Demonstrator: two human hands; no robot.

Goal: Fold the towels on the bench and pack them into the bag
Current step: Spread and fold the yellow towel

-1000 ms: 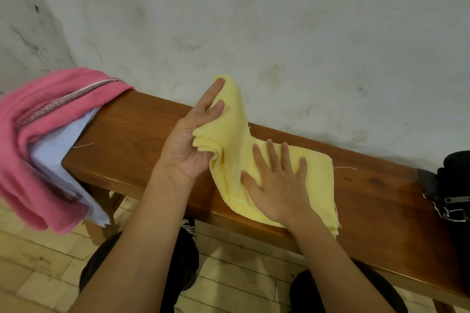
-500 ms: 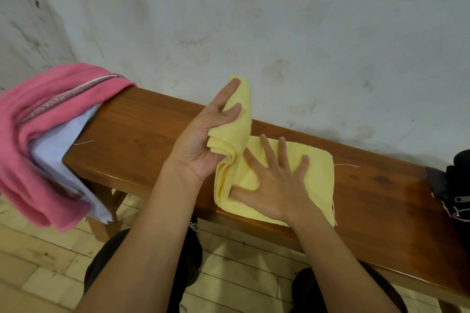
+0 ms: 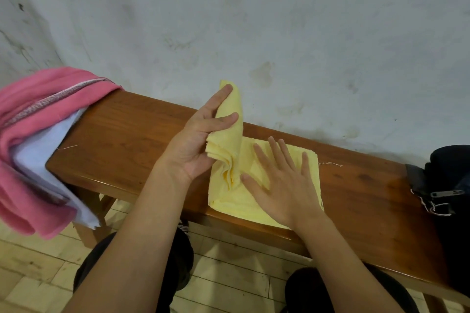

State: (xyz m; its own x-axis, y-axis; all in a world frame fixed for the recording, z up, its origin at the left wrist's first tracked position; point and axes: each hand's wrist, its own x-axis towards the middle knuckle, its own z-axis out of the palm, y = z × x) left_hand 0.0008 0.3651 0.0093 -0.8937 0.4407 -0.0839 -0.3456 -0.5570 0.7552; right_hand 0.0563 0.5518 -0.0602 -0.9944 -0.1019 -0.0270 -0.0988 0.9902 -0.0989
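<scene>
While right hand (image 3: 282,185) fingers spread flat on yellow towel (image 3: 256,201), left hand (image 3: 195,145) fingers pinching its raised end

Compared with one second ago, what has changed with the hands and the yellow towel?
The left hand, gripping the yellow towel's left end, lifted it and swung it right, over the flat part. The right hand stayed pressing it flat. The pink towel and bag are unmoved.
</scene>
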